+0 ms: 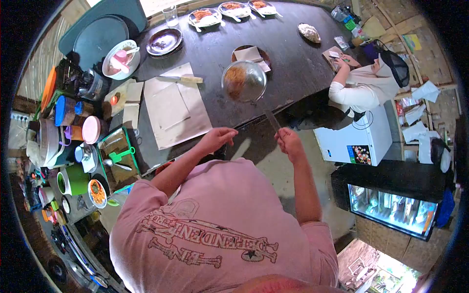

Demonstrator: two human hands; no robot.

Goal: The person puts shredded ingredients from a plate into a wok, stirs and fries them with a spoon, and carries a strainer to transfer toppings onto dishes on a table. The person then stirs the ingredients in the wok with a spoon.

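My right hand (290,141) is closed around one end of a flat, dark blade (272,120), perhaps a knife; its grip is hidden in my fingers. The blade points up toward the table edge. My left hand (218,139) hovers in front of the table with loosely curled fingers, a little apart, and nothing visible in them. Ahead of both hands, a round clear bowl or lid (253,80) shows brown shredded food (235,80). A dark plate (264,54) with folded brown paper lies behind it. Left of these, a knife with a wooden handle (190,79) rests on brown paper sheets (168,105).
Several plates of food (205,17) stand along the far edge, with stacked dark plates (164,42) and a white bowl (121,59) to the left. A co-worker (364,90) sits at right, near a white freezer (364,136). Containers and a green-edged tray (117,151) crowd the left.
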